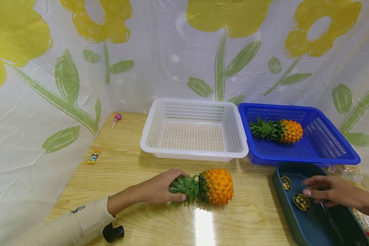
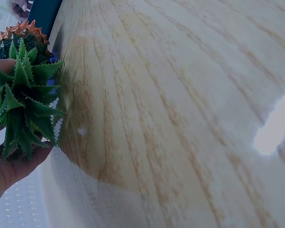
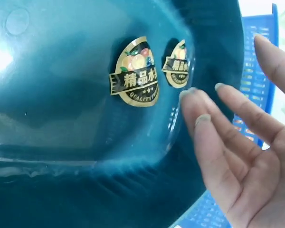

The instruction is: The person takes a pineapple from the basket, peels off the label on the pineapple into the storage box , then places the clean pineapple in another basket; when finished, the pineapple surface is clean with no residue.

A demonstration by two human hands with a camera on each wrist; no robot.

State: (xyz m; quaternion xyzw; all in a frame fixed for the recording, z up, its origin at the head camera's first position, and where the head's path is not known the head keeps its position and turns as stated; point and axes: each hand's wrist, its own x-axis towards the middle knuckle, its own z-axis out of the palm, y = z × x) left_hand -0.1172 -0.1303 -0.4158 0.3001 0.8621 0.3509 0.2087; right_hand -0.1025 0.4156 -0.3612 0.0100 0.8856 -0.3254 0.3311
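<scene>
My left hand (image 1: 163,188) grips a pineapple (image 1: 217,187) by its green leafy crown, thumb on the near side and fingers on the far side. The orange fruit points right, low over the table in front of the white basket. In the left wrist view the spiky leaves (image 2: 26,102) lie between thumb and fingers. My right hand (image 1: 335,193) hovers over a dark teal tray (image 1: 287,208), fingers loosely bent and holding nothing. Two black-and-gold fruit labels, a nearer sticker (image 3: 137,73) and a smaller sticker (image 3: 176,65), lie in the tray just beyond the fingertips.
A white basket (image 1: 190,153) stands at the back centre. Right of it, a blue basket (image 1: 304,160) contains another pineapple (image 1: 290,131). A pink lollipop (image 1: 118,117) and a small wrapped candy (image 1: 93,157) lie on the left. Plastic packages (image 1: 347,172) sit beyond the tray.
</scene>
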